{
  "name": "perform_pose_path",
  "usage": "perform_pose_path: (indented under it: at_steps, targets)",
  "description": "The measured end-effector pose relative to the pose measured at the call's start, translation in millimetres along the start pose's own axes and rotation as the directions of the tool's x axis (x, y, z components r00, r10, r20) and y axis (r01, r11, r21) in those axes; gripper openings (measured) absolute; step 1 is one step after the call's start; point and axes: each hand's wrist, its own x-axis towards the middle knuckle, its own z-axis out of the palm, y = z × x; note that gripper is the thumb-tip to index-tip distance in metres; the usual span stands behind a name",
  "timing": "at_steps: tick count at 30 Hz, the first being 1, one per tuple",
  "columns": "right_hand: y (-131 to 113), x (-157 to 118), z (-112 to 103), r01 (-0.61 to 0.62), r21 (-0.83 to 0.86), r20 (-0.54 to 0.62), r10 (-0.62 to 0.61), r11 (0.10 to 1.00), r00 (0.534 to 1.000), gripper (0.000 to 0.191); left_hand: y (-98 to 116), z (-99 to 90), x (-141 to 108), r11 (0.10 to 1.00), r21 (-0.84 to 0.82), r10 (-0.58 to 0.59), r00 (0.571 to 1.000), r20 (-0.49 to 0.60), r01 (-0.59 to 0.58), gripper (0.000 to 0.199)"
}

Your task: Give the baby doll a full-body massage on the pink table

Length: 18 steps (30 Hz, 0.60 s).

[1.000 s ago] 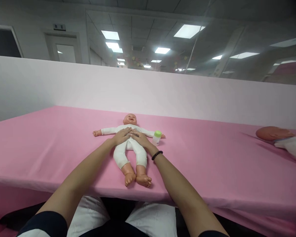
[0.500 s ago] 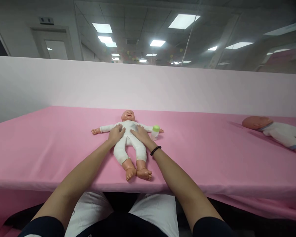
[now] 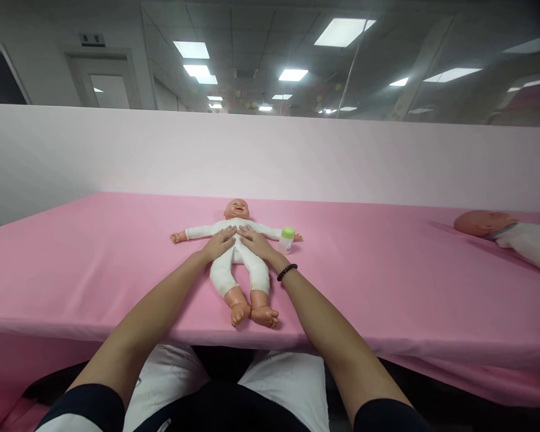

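Doll (image 3: 238,252) lay faceup under our left hand (image 3: 219,243) and right hand (image 3: 255,243); we held both flat on its torso, unclenched, and 1 bottle (image 3: 286,241) stood just right of our right hand.

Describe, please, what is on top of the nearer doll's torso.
The left hand and right hand rest on the doll's torso. White fabric shows between them; what they cover cannot be seen.

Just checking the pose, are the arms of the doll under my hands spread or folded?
Spread: the doll has both white sleeves stretched out sideways.
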Motion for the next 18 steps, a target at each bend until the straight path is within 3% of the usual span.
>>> perform_pose_path:
  at_steps: [3, 5, 8, 11, 13, 18]
  targets:
    - [-3.4, -1.0, -2.7, -0.157, -0.099, 0.062, 0.164, 0.983, 0.985, 0.064, 1.6, 0.7, 0.2, 0.987, 0.086, -0.138, 0.99, 0.023, 0.135, 0.068]
    - [-6.8, -2.8, -3.8, -0.246, -0.133, 0.059, 0.256, 0.96, 0.965, 0.074, 4.8, 1.0, -2.1, 0.958, 0.133, -0.251, 0.968, -0.03, 0.252, 0.074]
    - [-13.2, -6.5, -4.3, -0.25, -0.175, -0.035, 0.248, 0.952, 0.968, 0.074, 13.9, -0.9, -7.8, 0.927, 0.19, -0.296, 0.942, -0.16, 0.324, 0.067]
    - [-20.2, -8.9, -4.1, -0.195, -0.223, -0.212, 0.148, 0.955, 0.966, 0.046, 26.5, -5.1, -12.8, 0.943, 0.254, -0.15, 0.956, -0.252, 0.215, 0.039]
    - [-24.0, -9.6, -3.9, -0.138, -0.234, -0.265, 0.073, 0.962, 0.961, 0.034, 33.6, -7.7, -14.5, 0.947, 0.295, -0.048, 0.965, -0.259, 0.126, 0.037]
    - [-25.5, -10.4, -4.0, 0.082, -0.128, -0.161, -0.102, 0.988, 0.982, 0.033, 31.0, -8.7, -12.9, 0.973, 0.223, 0.097, 0.983, -0.157, -0.06, 0.039]
